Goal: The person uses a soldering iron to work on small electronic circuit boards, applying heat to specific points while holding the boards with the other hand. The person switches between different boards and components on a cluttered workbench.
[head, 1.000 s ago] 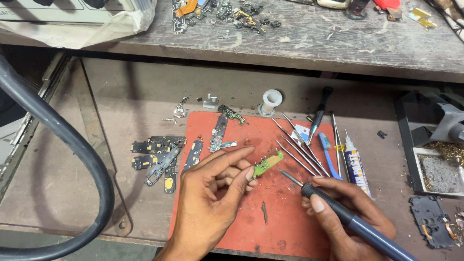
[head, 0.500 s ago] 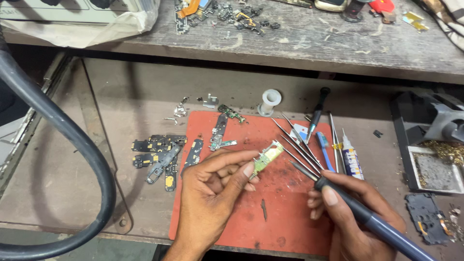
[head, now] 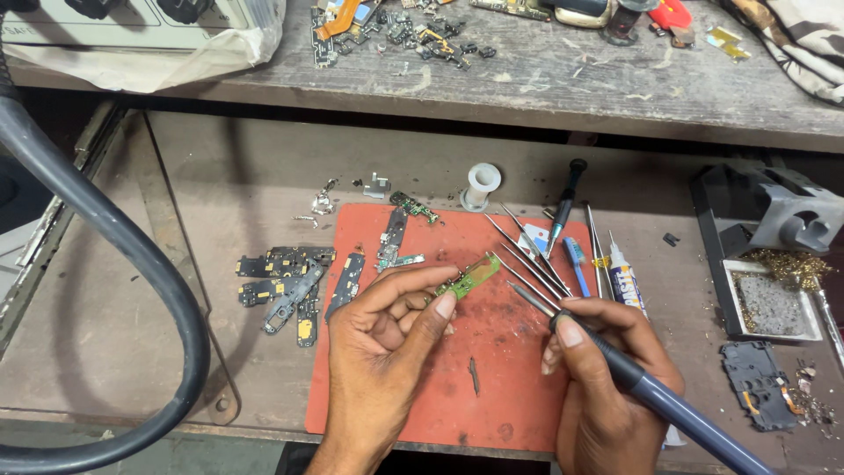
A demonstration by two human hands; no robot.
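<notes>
Pinching one small green circuit board [head: 470, 276] between thumb and forefinger, the left hand [head: 387, 339] rises from the near edge of a red work mat [head: 514, 387], wrist low, its other fingers curled into the palm. The board tilts up and to the right, lifted off the mat, just beyond the fingertips. The right hand [head: 607, 378] sits close beside it, closed in a pen grip around one soldering iron [head: 615, 365] with a blue-grey handle; the metal tip points up and left, toward the board without quite touching it. Just past the right hand's knuckles lie about four thin tweezers [head: 532, 255], one black-handled screwdriver [head: 563, 207], one blue brush [head: 576, 264] and one tube of paste [head: 624, 281]. Beyond the left hand's fingers rest two dark board strips [head: 391, 239] on the mat. Left of that hand, off the mat, a cluster of roughly five dark circuit boards [head: 286, 281] lies together. One white spool [head: 481, 185] stands farther away.
</notes>
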